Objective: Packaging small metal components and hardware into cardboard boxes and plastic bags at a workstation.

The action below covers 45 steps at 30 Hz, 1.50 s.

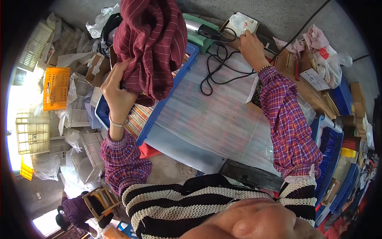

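Observation:
My left hand (117,87) grips a maroon cloth with thin pale stripes (153,47), bunched up over a blue plastic crate (169,88). Inside the crate, striped orange and white material shows beneath the cloth. My right hand (252,48) reaches to the far side of the table, its fingers closed together beside a clear plastic bag (238,20) in an open white box (251,26). Whatever those fingertips pinch is too small to make out. A black cord (213,81) lies looped on the table near my right hand, by a green device with a black handle-like part (207,32).
The table (207,115) has a translucent sheet over it. Cardboard boxes (296,75) and plastic bags crowd its right side, with blue crates (330,147) beyond. Stacked baskets, including an orange one (56,87), stand at left. Another person (77,209) works at lower left.

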Motion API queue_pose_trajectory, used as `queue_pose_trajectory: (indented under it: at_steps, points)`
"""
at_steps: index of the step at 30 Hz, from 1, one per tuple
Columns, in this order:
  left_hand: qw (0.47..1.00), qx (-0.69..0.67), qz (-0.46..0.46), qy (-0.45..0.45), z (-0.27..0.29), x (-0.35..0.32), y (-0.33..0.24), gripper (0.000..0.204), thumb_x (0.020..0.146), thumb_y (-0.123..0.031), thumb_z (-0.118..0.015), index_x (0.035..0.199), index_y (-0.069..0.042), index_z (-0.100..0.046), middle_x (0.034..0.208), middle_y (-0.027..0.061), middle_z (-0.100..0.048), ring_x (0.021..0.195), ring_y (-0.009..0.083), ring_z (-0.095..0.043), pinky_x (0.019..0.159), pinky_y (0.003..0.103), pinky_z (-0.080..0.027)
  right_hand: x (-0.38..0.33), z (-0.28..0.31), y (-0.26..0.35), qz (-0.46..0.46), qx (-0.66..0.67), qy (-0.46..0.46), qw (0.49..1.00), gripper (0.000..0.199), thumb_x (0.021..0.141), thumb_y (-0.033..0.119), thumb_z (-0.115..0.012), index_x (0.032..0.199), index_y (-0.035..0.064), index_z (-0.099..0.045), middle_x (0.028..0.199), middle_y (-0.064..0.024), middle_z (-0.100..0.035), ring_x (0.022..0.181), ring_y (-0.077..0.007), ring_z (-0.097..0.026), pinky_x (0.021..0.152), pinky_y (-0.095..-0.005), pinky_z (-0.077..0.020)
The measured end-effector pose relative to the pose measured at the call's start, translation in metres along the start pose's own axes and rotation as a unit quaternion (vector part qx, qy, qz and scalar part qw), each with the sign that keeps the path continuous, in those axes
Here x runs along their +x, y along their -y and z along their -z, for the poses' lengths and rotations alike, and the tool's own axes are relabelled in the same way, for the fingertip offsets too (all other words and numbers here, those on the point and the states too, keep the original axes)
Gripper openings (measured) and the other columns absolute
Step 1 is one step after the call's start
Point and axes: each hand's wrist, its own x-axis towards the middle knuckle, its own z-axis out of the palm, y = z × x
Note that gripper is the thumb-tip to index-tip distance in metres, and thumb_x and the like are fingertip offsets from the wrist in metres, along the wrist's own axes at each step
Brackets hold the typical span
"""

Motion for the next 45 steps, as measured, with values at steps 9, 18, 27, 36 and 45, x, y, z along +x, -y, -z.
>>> queue_pose_trajectory:
  at_steps: [9,18,27,36,45]
  points:
    - [0.999,0.031,0.025,-0.001,0.009,-0.007,0.012,0.040,0.065,0.003,-0.068,0.105,0.000,-0.067,0.093,0.0148,-0.068,0.087,0.0260,-0.068,0.080,0.029,-0.050,0.008,0.008,-0.025,-0.006,0.056,-0.076,0.996,0.016,0.072,0.003,-0.064,0.086,0.0022,-0.059,0.097,-0.0098,-0.053,0.093,-0.0311,-0.057,0.075,-0.0436,-0.0517]
    - [0.998,0.049,0.038,-0.030,0.018,0.000,0.017,0.042,0.065,0.004,-0.065,0.107,-0.002,-0.067,0.094,0.0151,-0.068,0.087,0.0263,-0.069,0.079,0.029,-0.050,-0.009,0.061,-0.029,0.024,0.144,-0.173,0.974,0.016,0.068,0.001,-0.066,0.080,0.0006,-0.055,0.088,-0.0110,-0.056,0.080,-0.0339,-0.059,0.070,-0.0422,-0.0488]
    - [0.998,0.043,0.036,-0.037,0.005,0.023,0.035,0.047,0.064,0.002,-0.068,0.111,-0.002,-0.066,0.100,0.0153,-0.070,0.092,0.0235,-0.069,0.082,0.030,-0.051,-0.029,0.101,-0.028,-0.054,0.216,-0.178,0.958,0.019,0.071,0.007,-0.071,0.084,-0.0013,-0.060,0.092,-0.0127,-0.060,0.081,-0.0320,-0.062,0.071,-0.0384,-0.0486]
    - [0.999,0.029,0.034,-0.004,-0.023,0.036,0.049,0.060,0.053,0.000,-0.080,0.112,-0.003,-0.067,0.106,0.0144,-0.070,0.096,0.0261,-0.069,0.084,0.031,-0.052,-0.033,0.115,-0.025,-0.054,0.248,-0.225,0.941,0.021,0.074,0.008,-0.074,0.084,-0.0017,-0.059,0.096,-0.0102,-0.061,0.081,-0.0287,-0.061,0.071,-0.0349,-0.0478]
    - [0.998,0.013,-0.064,-0.006,-0.044,0.054,0.038,0.053,0.056,0.004,-0.065,0.107,-0.008,-0.068,0.098,0.0123,-0.068,0.092,0.0306,-0.066,0.080,0.033,-0.052,-0.062,0.161,-0.002,-0.015,0.311,-0.240,0.920,0.022,0.074,0.005,-0.075,0.085,-0.0016,-0.057,0.100,-0.0094,-0.061,0.085,-0.0219,-0.059,0.074,-0.0298,-0.0461]
